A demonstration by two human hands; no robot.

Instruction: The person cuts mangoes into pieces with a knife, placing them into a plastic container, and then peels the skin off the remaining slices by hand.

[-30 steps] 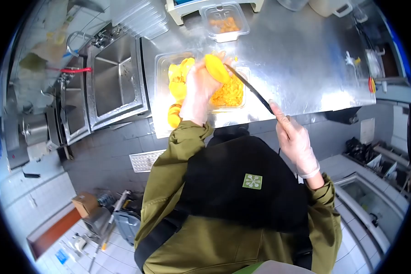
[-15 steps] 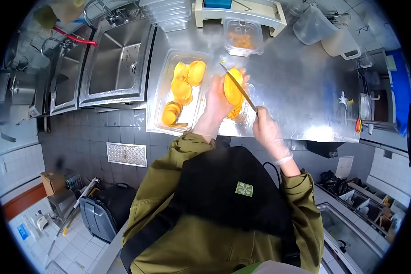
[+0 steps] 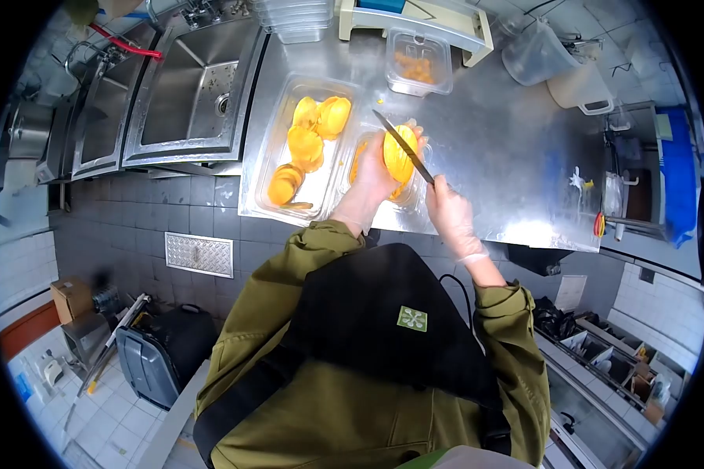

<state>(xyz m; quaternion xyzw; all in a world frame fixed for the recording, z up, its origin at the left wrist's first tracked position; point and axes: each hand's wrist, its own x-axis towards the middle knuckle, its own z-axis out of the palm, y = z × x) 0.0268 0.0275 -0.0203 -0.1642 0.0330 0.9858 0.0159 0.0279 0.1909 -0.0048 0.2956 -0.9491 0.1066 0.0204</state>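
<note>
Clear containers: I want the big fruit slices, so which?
The long left container; the back container and the near container, under the held fruit, hold small pieces.

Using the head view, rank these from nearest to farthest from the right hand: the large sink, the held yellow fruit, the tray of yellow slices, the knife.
From the right hand:
1. Knife, in its grip.
2. Yellow fruit, to its left, in the left hand.
3. Tray of yellow slices, farther left on the counter.
4. Large sink, farthest left.
</note>
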